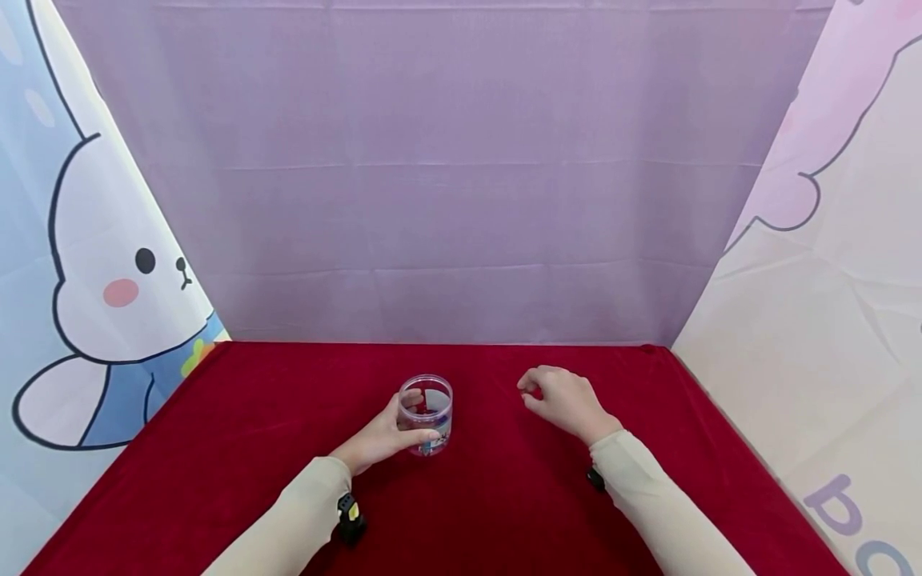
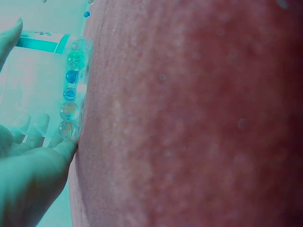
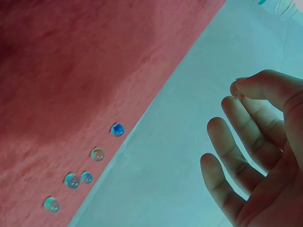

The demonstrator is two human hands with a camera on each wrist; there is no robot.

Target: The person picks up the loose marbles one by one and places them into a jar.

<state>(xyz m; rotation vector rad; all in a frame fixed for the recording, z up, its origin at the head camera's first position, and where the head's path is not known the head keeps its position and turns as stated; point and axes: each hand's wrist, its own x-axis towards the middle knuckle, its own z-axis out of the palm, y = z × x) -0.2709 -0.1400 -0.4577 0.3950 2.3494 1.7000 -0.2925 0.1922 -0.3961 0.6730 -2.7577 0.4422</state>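
The right hand (image 1: 565,400), right of centre in the head view, pinches a small marble (image 3: 233,89) between thumb and forefinger, its other fingers spread apart in the right wrist view. The left hand (image 1: 389,436) grips a clear jar (image 1: 442,412), just below the centre of the head view. Glass marbles (image 2: 72,76) line the jar's bottom, at the upper left of the left wrist view. Five loose marbles (image 3: 86,177) lie at the lower left of the right wrist view, on the red surface (image 1: 504,512). A purple backdrop (image 1: 446,176) fills the head view's upper middle.
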